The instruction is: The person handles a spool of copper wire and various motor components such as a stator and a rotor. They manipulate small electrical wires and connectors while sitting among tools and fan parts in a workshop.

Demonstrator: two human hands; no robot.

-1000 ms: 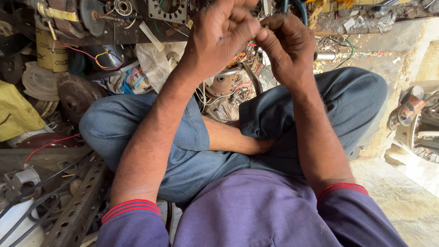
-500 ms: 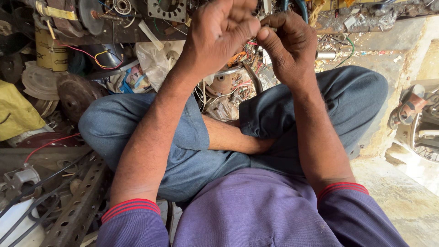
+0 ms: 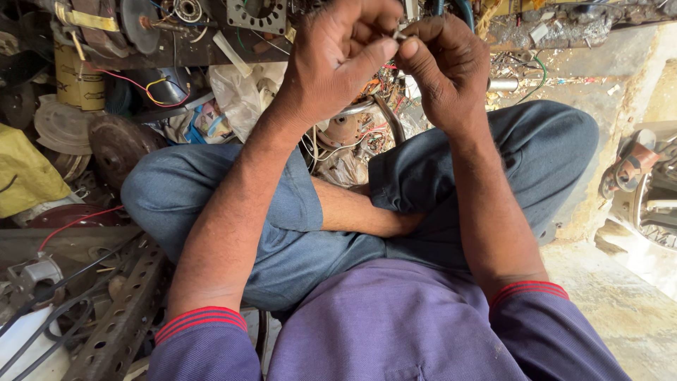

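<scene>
I sit cross-legged in blue trousers and a purple shirt. Both hands are raised in front of me at the top of the view, fingertips meeting. My left hand and my right hand pinch a small light-coloured piece between thumbs and fingers. The piece is tiny and mostly hidden by the fingers; I cannot tell what it is.
Scrap crowds the floor ahead and to the left: a yellow tin, a rusty metal disc, red and black wires, a clear plastic bag, a perforated metal strip. A yellow cloth lies far left. Bare concrete lies to the right.
The hands stay together at the same spot, with only slight finger movement on the small piece. Nothing else has moved.
</scene>
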